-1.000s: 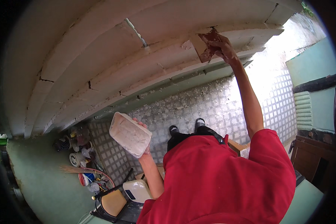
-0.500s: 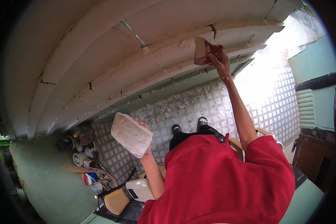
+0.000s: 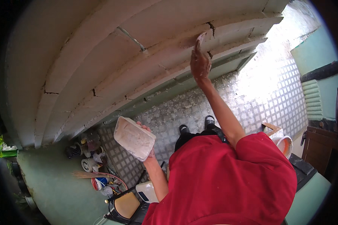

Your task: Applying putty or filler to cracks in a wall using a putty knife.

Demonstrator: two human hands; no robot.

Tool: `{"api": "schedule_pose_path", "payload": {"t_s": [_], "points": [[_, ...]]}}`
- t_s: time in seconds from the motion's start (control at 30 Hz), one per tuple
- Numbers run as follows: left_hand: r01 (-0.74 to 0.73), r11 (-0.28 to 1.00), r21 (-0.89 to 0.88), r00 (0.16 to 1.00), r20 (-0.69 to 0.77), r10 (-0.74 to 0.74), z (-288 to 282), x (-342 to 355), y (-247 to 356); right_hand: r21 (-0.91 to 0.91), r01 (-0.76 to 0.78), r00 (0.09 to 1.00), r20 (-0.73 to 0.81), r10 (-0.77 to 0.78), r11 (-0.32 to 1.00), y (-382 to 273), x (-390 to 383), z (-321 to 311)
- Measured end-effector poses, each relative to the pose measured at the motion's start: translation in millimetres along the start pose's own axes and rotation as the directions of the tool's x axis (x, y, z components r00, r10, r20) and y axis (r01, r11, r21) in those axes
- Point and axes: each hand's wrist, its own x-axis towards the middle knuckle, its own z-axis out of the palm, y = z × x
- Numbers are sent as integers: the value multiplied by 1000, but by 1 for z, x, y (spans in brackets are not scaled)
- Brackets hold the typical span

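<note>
White tub (image 3: pixel 135 138) sits in left hand (image 3: pixel 151 153), fingers curled round its long side, ahead-left of red shirt (image 3: pixel 229 176); probably light, bendy plastic (smears may be slick); best supported from underneath; right hand (image 3: pixel 201 64) up by pale boards (image 3: pixel 101 63), can't tell its grip

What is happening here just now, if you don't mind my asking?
A person in a red shirt holds a white tub in the left hand; pale, paste-like material coats its inside. The right hand is raised close to a pale stepped surface, just below a dark crack. Whatever that hand may grip is hard to make out from this angle. Several cracks and gaps show along the surface, and pale flecks lie on the tiled floor.
</note>
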Motion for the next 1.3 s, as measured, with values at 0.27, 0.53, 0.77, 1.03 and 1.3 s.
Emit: {"api": "schedule_pose_path", "payload": {"t_s": [0.27, 0.53, 0.77, 1.03, 1.3], "points": [[51, 999, 15, 998, 37, -51, -12, 9, 10, 194, 170, 982, 53, -184, 966, -20, -31, 0], [97, 995, -34, 991, 94, -94, -3, 16, 7, 122, 81, 990, -122, -66, 989, 35, 0, -25], [109, 993, -37, 988, 111, -105, -4, 12, 9, 122, 111, 993, 34, -116, 986, 7, -27, 3], [55, 998, -25, 996, 68, -53, -8, 1, 20, 156, 200, 963, -212, -165, 967, 35, -17, 0], [21, 1000, -5, 1000, 13, -21, -21, -13, 46, 156, 96, 995, -51, -89, 983, 2, -49, 38]]}}
